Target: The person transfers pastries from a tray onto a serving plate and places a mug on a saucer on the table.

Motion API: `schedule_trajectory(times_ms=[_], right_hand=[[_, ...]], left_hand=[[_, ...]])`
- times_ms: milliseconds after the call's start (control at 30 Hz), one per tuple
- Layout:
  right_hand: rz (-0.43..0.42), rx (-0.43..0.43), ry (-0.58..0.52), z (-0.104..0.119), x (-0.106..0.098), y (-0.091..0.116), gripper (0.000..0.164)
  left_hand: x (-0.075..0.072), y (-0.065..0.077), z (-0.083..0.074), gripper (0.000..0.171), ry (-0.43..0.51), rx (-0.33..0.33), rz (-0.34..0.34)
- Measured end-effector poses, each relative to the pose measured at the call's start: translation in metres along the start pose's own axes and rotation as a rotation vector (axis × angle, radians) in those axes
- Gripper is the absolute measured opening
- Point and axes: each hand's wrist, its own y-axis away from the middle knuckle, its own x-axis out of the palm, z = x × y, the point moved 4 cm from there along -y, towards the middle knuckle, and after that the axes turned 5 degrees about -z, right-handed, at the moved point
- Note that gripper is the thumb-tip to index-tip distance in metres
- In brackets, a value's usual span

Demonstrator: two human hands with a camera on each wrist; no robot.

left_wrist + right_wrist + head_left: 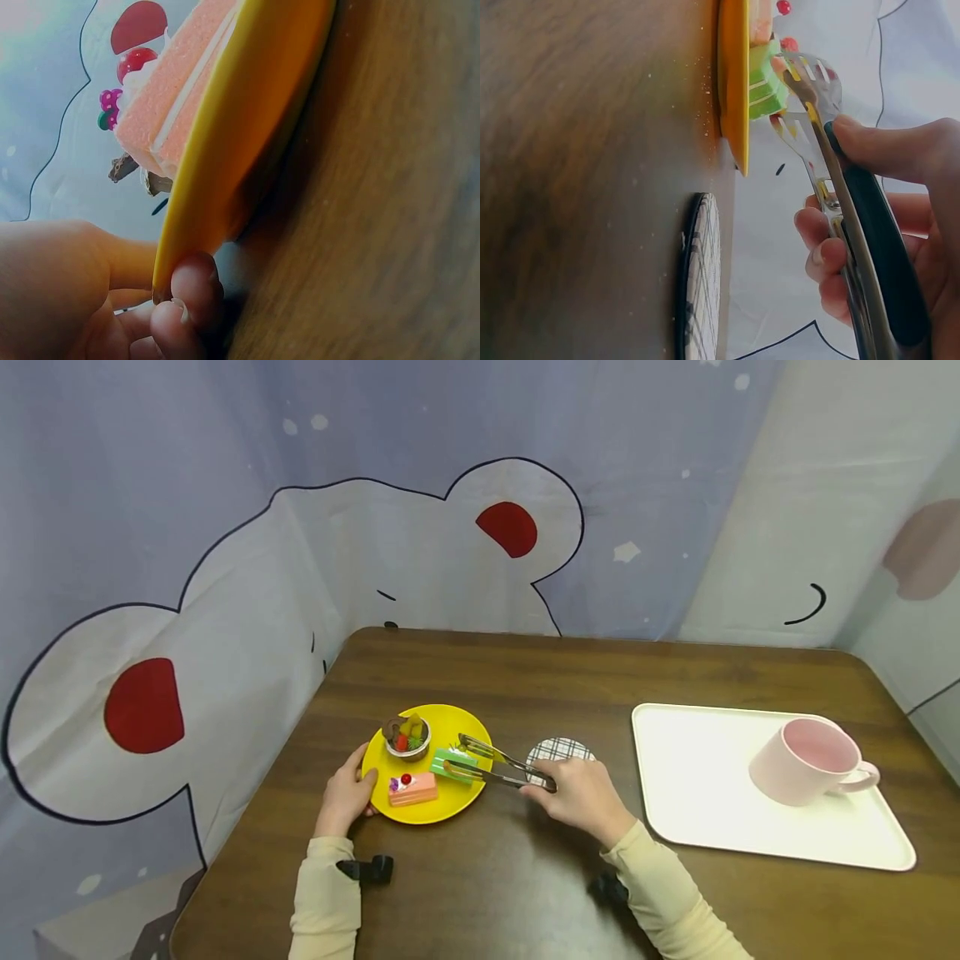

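My left hand (348, 793) pinches the left rim of a yellow plate (427, 812), fingers under the edge in the left wrist view. On the plate sit a green cake slice (453, 765), a pink cake slice (414, 789) with a red cherry, and a fruit-topped cup dessert (408, 739). Metal tongs (832, 180) with fork-like ends and a dark grip are held in my right hand (583, 797). The spread tong ends lie on either side of the green slice; whether they touch it, I cannot tell.
A round checked coaster (558, 748) lies beside the plate, partly behind my right hand. Farther right, a white tray (697, 777) bears a pink mug (795, 768). A printed curtain (420, 560) hangs behind the wooden table (465, 885).
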Motion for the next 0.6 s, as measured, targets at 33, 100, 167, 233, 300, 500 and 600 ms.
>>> schedule_trajectory(times_ms=[33,100,167,233,300,500,600], right_hand=[[-0.001,-0.006,-0.003,0.0,0.0,-0.0001,0.024],[-0.003,-0.02,-0.009,0.0004,0.0005,0.0,0.025],[-0.005,-0.034,-0.012,0.0006,0.0013,0.0003,0.025],[-0.011,-0.046,-0.009,0.0011,0.0013,0.0003,0.025],[-0.017,-0.052,-0.004,0.0016,0.0008,0.0003,0.024],[-0.039,-0.061,-0.002,0.004,-0.0032,-0.0006,0.02],[-0.07,-0.058,0.008,0.0046,-0.0061,-0.0009,0.021]], left_hand=[[-0.0001,0.0001,-0.0002,0.058,-0.002,0.001,0.001],[-0.0002,-0.0002,-0.0004,0.058,-0.001,0.002,0.005],[-0.0006,-0.0007,-0.0006,0.057,-0.005,0.01,0.0],[-0.001,-0.001,-0.0012,0.057,-0.01,0.021,-0.006],[-0.0013,-0.0016,-0.0014,0.057,-0.015,0.027,-0.01],[-0.0015,-0.0029,-0.0003,0.058,-0.013,0.009,0.004],[-0.0009,-0.0034,0.0006,0.058,-0.009,0.003,0.009]])
